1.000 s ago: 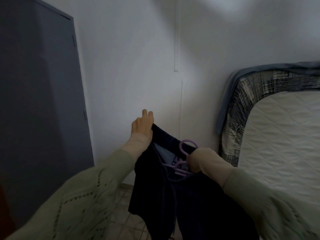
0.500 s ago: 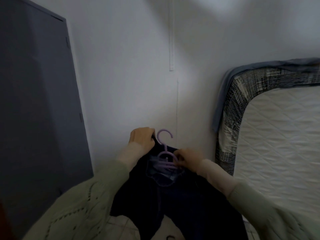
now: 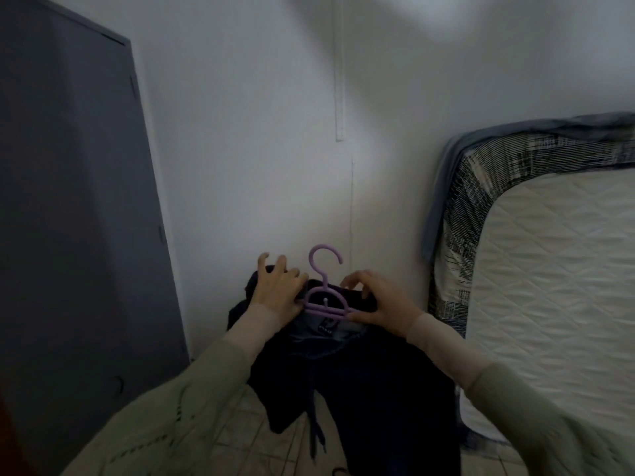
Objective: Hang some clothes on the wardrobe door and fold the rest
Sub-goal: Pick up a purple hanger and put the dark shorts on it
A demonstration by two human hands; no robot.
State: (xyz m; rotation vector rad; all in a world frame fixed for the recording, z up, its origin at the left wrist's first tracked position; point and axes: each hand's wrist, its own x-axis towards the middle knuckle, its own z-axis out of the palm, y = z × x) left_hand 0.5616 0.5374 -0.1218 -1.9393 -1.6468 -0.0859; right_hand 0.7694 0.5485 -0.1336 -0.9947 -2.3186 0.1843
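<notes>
Low centre of the frame, both hands work a dark garment (image 3: 347, 383) onto a purple hanger (image 3: 323, 297), left hand (image 3: 280, 293) fingers spread, right hand (image 3: 378, 305) pinching the bar, so the heavy cloth could slide off to the floor.
</notes>
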